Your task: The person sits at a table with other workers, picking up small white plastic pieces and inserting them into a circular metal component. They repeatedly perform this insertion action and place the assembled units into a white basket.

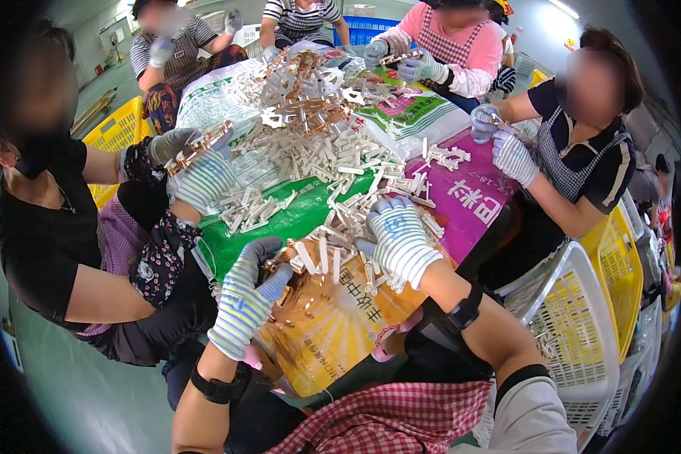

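My left hand [248, 293], in a striped knit glove with grey fingertips, is curled at the near left of the heap. Coppery metal shows between its thumb and fingers, but its shape is mostly hidden. My right hand [402, 239], gloved alike, reaches over the near edge of the heap with fingers bent down among the white pieces; its fingertips are partly hidden. Several slim white plastic pieces [323, 256] lie between my hands. Small copper-coloured metal bits [286, 300] lie on the orange printed sack [318, 344] beside my left hand.
A big heap of white pieces [310, 155] covers the table's middle, with copper-coloured metal strips [303, 94] behind. Co-workers sit around it; the one at left holds a copper strip [199, 149]. White [575, 325] and yellow crates [620, 265] stand at right. A purple sack [461, 200] borders my right.
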The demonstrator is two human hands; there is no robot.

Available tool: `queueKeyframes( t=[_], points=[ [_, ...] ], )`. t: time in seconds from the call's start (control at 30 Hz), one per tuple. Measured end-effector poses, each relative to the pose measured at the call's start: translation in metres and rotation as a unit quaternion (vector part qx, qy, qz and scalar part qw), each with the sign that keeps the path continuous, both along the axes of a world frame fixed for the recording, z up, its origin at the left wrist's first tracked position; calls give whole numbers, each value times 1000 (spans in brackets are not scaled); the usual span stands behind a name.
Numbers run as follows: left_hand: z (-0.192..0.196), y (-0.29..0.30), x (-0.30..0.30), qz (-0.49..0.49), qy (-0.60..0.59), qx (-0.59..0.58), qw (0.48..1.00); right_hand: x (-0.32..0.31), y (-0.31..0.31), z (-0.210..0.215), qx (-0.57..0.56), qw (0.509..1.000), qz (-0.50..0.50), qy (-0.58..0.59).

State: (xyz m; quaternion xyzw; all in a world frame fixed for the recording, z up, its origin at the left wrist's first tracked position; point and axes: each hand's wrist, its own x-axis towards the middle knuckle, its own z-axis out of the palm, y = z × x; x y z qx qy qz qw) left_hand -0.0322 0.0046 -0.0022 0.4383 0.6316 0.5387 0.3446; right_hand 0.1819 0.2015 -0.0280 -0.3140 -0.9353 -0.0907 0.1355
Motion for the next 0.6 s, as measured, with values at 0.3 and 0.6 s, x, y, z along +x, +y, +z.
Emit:
queueKeyframes(
  t=[0.3, 0.6],
  points=[
    [-2, -6, 3, -2, 23, 5, 1000, -3, -4, -15, -56, 985, 97, 134],
    [12, -8, 18, -39, 55, -6, 998, -7, -49, 37, -102, 906, 235, 337]
  ],
)
